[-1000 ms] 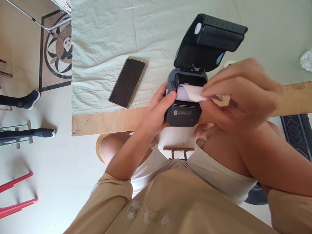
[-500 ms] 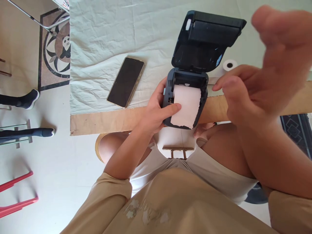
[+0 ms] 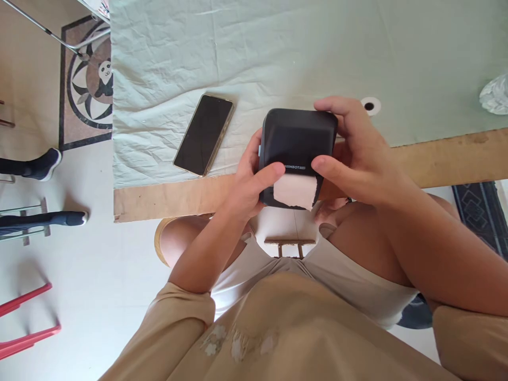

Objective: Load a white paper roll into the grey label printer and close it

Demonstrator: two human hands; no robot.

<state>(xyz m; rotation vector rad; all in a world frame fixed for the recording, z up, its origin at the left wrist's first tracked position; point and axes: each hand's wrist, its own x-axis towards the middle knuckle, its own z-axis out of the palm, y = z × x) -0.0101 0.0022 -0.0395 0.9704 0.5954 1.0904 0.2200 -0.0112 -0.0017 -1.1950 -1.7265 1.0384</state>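
A black portable label printer (image 3: 300, 135) marked NIIMBOT is held over the table's front edge, its lid down. A strip of white paper (image 3: 296, 190) with a ragged torn end sticks out below the lid towards me. My left hand (image 3: 254, 177) grips the printer's left side, thumb on the lid's lower left corner. My right hand (image 3: 357, 148) is wrapped round the right side, thumb on the lid near the lettering and a finger at the far right corner. The printer's underside is hidden.
A smartphone (image 3: 204, 135) lies on the pale green cloth (image 3: 166, 53) left of the printer. To the right stand a small white paper roll (image 3: 371, 106) and crumpled clear plastic (image 3: 495, 95). The table's bare wooden edge (image 3: 170, 198) runs in front. A person's feet (image 3: 45, 164) show at far left.
The printer's lid has swung down from wide open to closed over the paper. My right hand has come down from the upper right onto the printer; my left hand keeps its hold.
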